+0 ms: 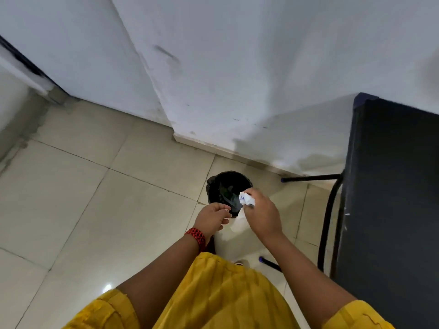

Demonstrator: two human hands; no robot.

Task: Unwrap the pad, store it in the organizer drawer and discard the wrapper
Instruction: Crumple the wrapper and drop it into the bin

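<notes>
White crumpled wrapper (pixel 246 199) sits pinched in the right hand (pixel 261 214), fingers curled shut around it, held over the near-right edge of the bin (pixel 229 192); bin is small, round, black-lined, on the tiled floor (pixel 95 198) close to the wall (pixel 237 79); left hand (pixel 211 218) hovers just beside the bin's near rim, fingers loosely curled, thumb meeting fingertips, nothing clearly in it, though a small scrap there can't be ruled out; pad and organizer drawer not in view, so can't confirm that step from here; judging by the balled wrapper, this looks like the last step, discard.

Risks: wrapper is above the rim, not the centre of the opening; release now and it may clip the edge and land on the tiles; light crumpled material drifts and can spring back open mid-drop, making the miss more likely; bin mouth is narrow from this height, little margin; a pale sheet-like shape (pixel 237 225) shows below the hands, can't tell what it is or whether it's loose; liner looks slack around the rim, could deflect the ball; dark table (pixel 392 186) and its legs (pixel 330 210) sit near on the right, a bounced wrapper could roll under; move hand further over the opening and lower before letting go.
</notes>
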